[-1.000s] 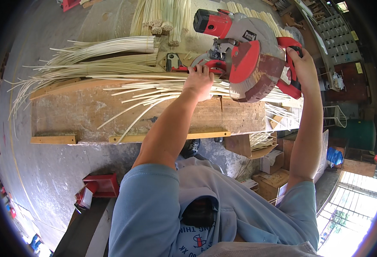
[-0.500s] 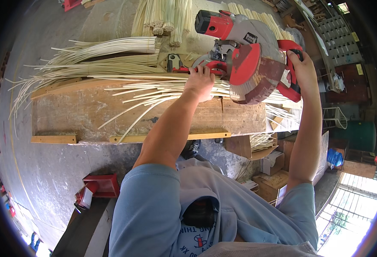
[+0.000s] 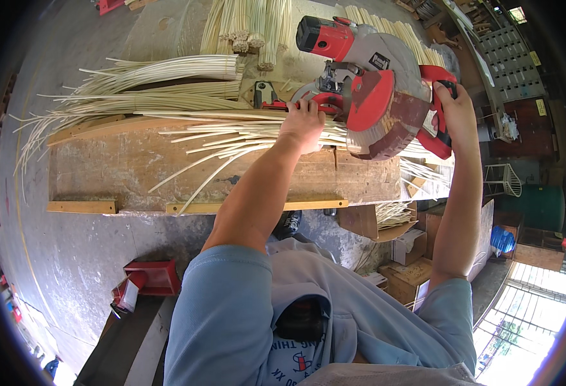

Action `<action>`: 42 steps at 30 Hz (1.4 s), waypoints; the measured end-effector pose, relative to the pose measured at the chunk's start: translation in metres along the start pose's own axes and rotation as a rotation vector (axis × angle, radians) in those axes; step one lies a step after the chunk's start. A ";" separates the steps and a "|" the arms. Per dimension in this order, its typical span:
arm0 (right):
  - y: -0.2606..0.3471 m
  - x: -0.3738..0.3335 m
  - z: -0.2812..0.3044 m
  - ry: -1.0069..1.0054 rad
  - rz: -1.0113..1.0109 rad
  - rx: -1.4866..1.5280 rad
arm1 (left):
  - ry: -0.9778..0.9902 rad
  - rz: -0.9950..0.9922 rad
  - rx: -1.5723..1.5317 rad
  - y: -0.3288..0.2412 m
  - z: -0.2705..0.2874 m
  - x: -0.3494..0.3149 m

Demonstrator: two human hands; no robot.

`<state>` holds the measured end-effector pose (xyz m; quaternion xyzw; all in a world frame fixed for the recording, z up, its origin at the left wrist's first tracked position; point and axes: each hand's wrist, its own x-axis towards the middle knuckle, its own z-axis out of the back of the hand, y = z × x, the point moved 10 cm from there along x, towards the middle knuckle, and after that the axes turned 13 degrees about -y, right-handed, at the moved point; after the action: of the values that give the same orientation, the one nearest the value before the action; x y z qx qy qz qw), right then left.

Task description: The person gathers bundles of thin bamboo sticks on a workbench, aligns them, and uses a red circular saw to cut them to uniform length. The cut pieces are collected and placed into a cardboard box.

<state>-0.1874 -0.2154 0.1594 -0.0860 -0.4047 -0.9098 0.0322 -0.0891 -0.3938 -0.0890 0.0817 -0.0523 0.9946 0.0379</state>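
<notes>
Down the head view, I see someone in light blue sleeves at a worn wooden tabletop [image 3: 116, 170], both hands busy. The left hand [image 3: 304, 125] lies on a loose bundle of pale rods [image 3: 247, 138], just beside the saw; its fingers are bent over the bundle, holding it against the red fence [image 3: 328, 100]. How far they reach around the underside I can't make out from here. The rods run across the tabletop, fanning out to the left, and pass under the saw's guard [image 3: 386, 128], with more pale ends showing beyond it.

The right hand [image 3: 462, 116] is wrapped around the red-and-black handle [image 3: 433, 72] of the big miter saw [image 3: 376, 51], its fingers closed on the grip. The saw head sits over the rods, well to the right of the left hand's wrist.

Behind the bundle, more long rods [image 3: 173, 72] lie in heaps, and thicker tied-looking bundles [image 3: 255, 29] rest farther back. A yellowish wooden strip [image 3: 231, 208] edges the near side. Below, a cardboard box [image 3: 359, 222] holds short pale pieces [image 3: 392, 212], and a red tray [image 3: 159, 276] sits off to the left.
</notes>
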 end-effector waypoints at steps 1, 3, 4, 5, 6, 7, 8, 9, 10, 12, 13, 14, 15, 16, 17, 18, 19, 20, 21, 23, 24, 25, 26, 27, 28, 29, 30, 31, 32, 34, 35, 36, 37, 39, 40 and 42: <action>-0.001 0.000 0.000 -0.001 -0.005 0.004 | 0.003 0.000 -0.001 0.000 0.000 0.000; -0.002 0.000 0.000 -0.003 -0.005 0.010 | 0.003 -0.001 -0.003 0.000 -0.001 0.000; -0.002 -0.001 0.000 -0.003 -0.004 0.012 | 0.002 -0.001 -0.004 0.000 -0.002 0.000; -0.003 -0.001 0.001 -0.007 -0.004 0.008 | -0.007 -0.004 -0.004 0.000 -0.002 0.001; -0.003 -0.001 0.001 -0.008 -0.004 0.004 | -0.015 -0.005 -0.003 0.000 -0.003 0.001; -0.003 -0.002 0.001 -0.010 -0.004 0.000 | -0.024 -0.006 -0.003 0.000 -0.004 0.001; -0.002 -0.003 0.000 -0.008 -0.002 0.002 | -0.030 -0.004 -0.002 0.001 -0.006 0.001; -0.002 -0.004 0.000 -0.007 -0.002 0.004 | -0.034 -0.004 -0.002 0.001 -0.006 0.001; -0.002 -0.004 0.000 -0.006 -0.002 0.005 | -0.038 -0.004 -0.001 0.001 -0.006 0.001; -0.003 -0.004 0.001 -0.009 -0.009 0.007 | -0.041 -0.003 0.001 0.001 -0.005 0.001; -0.004 -0.004 0.001 -0.011 -0.012 0.007 | -0.042 -0.004 0.001 0.000 -0.003 0.001; -0.005 -0.004 0.001 -0.011 -0.012 0.014 | -0.024 -0.002 -0.002 0.000 -0.004 0.001; -0.005 -0.004 0.001 -0.012 -0.013 0.021 | -0.005 -0.001 -0.006 0.000 -0.003 0.001; -0.005 -0.004 0.001 -0.012 -0.014 0.028 | 0.013 -0.001 -0.010 0.000 -0.003 0.001; -0.005 -0.004 0.001 -0.012 -0.015 0.025 | 0.013 -0.001 -0.012 -0.001 -0.001 0.001; -0.005 -0.006 0.001 -0.011 -0.013 0.026 | 0.011 0.003 -0.009 0.000 -0.001 0.001; -0.005 -0.007 0.000 -0.009 -0.011 0.026 | 0.010 0.006 -0.006 0.001 -0.002 0.000; -0.005 -0.007 0.000 -0.014 -0.004 0.025 | 0.006 0.007 -0.004 0.001 -0.002 -0.001; -0.004 -0.008 0.001 -0.020 0.000 0.020 | 0.004 0.006 -0.005 0.001 -0.002 0.000; -0.004 -0.008 0.001 -0.026 0.004 0.011 | 0.000 0.003 -0.004 0.001 -0.002 0.000; -0.004 -0.008 0.002 -0.028 0.003 0.007 | -0.002 0.002 -0.003 0.001 -0.002 0.000; -0.005 -0.008 0.002 -0.029 0.003 0.003 | -0.004 0.001 -0.001 0.001 -0.002 0.001; -0.005 -0.008 0.002 -0.029 0.004 0.002 | -0.006 0.000 0.000 0.001 -0.003 0.001; -0.006 -0.009 0.002 -0.030 0.005 0.000 | -0.008 -0.001 0.001 0.001 -0.003 0.001; -0.007 -0.009 0.003 -0.032 0.007 -0.001 | -0.011 -0.002 0.002 0.001 -0.003 0.001; -0.009 -0.008 0.003 -0.032 0.005 0.002 | -0.016 0.000 -0.002 0.001 -0.003 0.001; -0.010 -0.008 0.002 -0.032 0.005 0.006 | -0.022 0.003 -0.007 0.001 -0.004 0.002; -0.010 -0.007 0.002 -0.031 0.005 0.009 | -0.028 0.006 -0.012 0.002 -0.004 0.002; -0.010 -0.008 0.003 -0.034 0.004 0.010 | -0.027 0.007 -0.010 0.002 -0.006 0.002; -0.010 -0.011 0.002 -0.038 0.000 0.012 | -0.021 0.008 -0.006 0.001 -0.005 0.001; -0.010 -0.011 0.002 -0.039 -0.002 0.014 | -0.012 0.005 -0.002 0.002 -0.005 0.001; -0.010 -0.012 0.002 -0.040 -0.005 0.015 | -0.003 0.001 0.001 0.001 -0.004 0.001; -0.010 -0.013 0.002 -0.041 -0.007 0.016 | 0.005 -0.002 0.005 0.001 -0.004 0.001; -0.015 -0.010 0.001 -0.038 -0.007 0.013 | 0.003 -0.002 0.000 0.001 -0.002 0.001; -0.017 -0.009 0.001 -0.037 -0.007 0.012 | 0.001 -0.002 -0.002 0.001 -0.001 0.001; -0.019 -0.008 0.002 -0.033 0.000 0.002 | 0.009 -0.001 0.001 0.001 -0.002 0.001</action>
<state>-0.1821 -0.2013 0.1449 -0.1013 -0.4059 -0.9079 0.0257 -0.0902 -0.3942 -0.0907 0.0770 -0.0516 0.9949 0.0387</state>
